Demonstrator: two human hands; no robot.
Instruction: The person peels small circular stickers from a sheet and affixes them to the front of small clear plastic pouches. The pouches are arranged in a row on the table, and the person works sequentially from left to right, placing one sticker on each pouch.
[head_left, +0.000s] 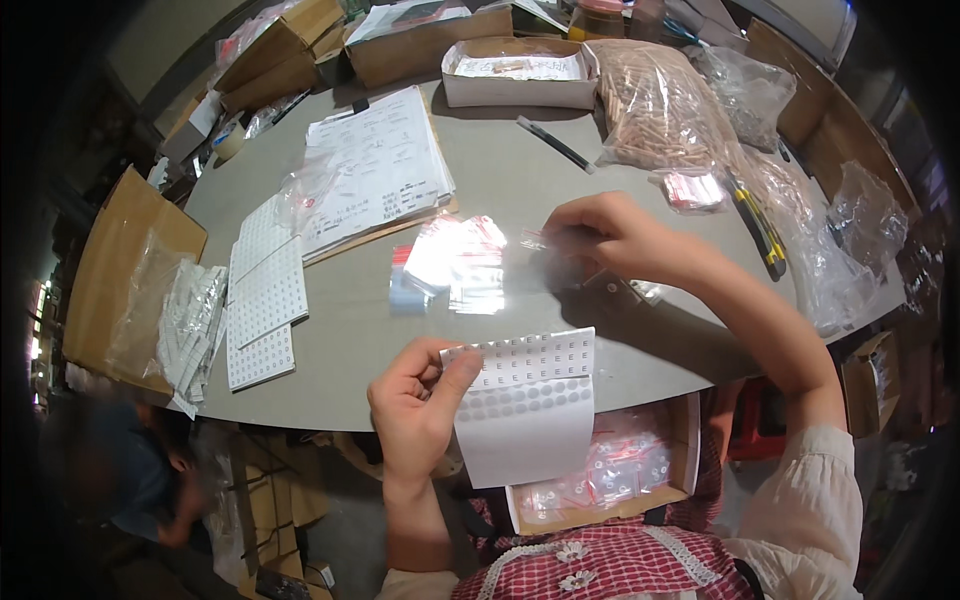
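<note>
Papers (pixel 380 165) and label sheets (pixel 266 290) lie left of small plastic bags (pixel 450 262) on your table (pixel 340 375). Your left hand (pixel 418 398) clamps a sticker sheet (pixel 525 435), partly covering a box (pixel 690 447). Your right hand (pixel 612 235) curls beside the bags; blur prevents confirming its grip.

And there was the left hand (pixel 415 400), low and central — thumb (pixel 457 374) pressed forward, fingers bent in a pinch, the left forearm (pixel 418 530) rising almost upright beneath it! Across on the other side, the right forearm (pixel 755 315) slanted inward from a bent elbow (pixel 822 395) — the right hand (pixel 612 238) arched, palm down, fingertips curled under and blurred.
</note>
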